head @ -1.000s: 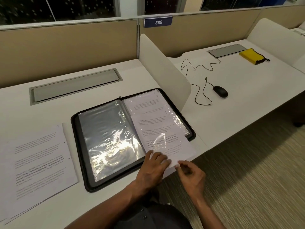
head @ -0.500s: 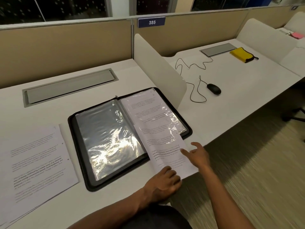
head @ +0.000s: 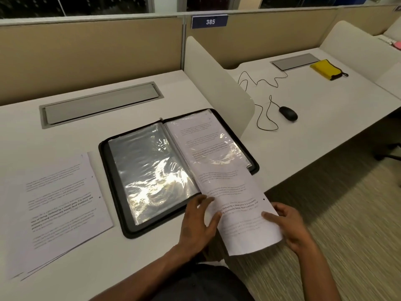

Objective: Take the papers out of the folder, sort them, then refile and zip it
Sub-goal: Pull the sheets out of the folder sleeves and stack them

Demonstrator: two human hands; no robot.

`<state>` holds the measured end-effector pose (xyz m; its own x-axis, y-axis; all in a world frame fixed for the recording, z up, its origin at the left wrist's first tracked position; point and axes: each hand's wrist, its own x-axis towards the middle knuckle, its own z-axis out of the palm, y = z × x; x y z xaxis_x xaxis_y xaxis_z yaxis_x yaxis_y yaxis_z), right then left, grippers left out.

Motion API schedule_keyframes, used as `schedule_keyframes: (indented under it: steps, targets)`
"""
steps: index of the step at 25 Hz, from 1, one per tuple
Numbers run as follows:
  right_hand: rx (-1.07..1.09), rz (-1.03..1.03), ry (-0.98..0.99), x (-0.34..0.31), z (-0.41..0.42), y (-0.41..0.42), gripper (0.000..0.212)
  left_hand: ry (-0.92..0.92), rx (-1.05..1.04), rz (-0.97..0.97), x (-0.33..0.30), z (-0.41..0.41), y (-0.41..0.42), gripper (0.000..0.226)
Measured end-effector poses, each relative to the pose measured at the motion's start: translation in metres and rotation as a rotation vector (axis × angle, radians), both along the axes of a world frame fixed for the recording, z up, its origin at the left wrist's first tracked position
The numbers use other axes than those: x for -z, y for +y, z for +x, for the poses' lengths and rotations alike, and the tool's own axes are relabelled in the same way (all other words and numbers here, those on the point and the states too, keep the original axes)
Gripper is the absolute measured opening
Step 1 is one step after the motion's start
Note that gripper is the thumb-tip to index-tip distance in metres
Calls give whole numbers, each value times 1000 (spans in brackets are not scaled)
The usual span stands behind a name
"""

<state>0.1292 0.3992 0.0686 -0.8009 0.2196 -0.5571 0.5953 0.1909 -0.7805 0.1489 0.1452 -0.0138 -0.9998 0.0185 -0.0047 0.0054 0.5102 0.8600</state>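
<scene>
- Folder (head: 117, 192) open flat on desk (head: 152, 268), spine running near-left to far-right.
- Sheet (head: 234, 205) half out of the right sleeve, long axis near-right, overhanging desk edge.
- Left hand (head: 195, 227) pinches its left edge; right hand (head: 288, 227) grips its right edge.
- Stack (head: 58, 203) lies left of folder.

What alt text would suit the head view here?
Both hands, the left hand and right hand, hold a printed sheet half drawn from a plastic sleeve on the right side of an open black zip folder on a white desk. A stack of papers lies to the folder's left.
</scene>
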Motion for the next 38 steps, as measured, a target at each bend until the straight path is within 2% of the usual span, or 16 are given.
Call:
schedule_keyframes:
  steps: [3,6,9,13,16,17,19,20,23,25,28,32,38]
  targets:
    - [-55,28,40,-32,17,-2,26,-258,-18,253,-17,2,4,52]
    - [-116,66,101,-70,32,-7,24,-543,-23,487,-35,-1,9,69]
    - [-179,88,185,-107,44,-19,23,-703,26,665,-42,-3,7,85]
    - [-295,139,262,-147,58,-38,23,-798,139,993,-51,0,-13,81]
    - [-272,123,325,-179,68,-50,19,-727,190,1056,-65,5,-28,67]
    - [-296,111,330,-187,69,-58,24,-681,170,1066,-69,7,-35,65]
    - [-340,100,329,-189,68,-74,56,-581,64,1075,-75,8,-53,63]
    - [-339,88,341,-183,64,-82,61,-526,-27,1066,-78,8,-65,63]
    - [-314,-8,390,-134,35,-119,37,-345,-353,993,-75,11,-111,65]
    - [-293,-93,367,-94,14,-159,26,-239,-534,875,-70,15,-148,65]
    - [-317,-153,308,-35,-9,-227,22,-162,-751,704,-58,26,-208,68]
    - [-408,-122,278,26,-26,-305,22,-140,-870,597,-41,50,-279,69]
    - [-610,14,248,57,-27,-383,28,-117,-987,270,-13,79,-342,37]
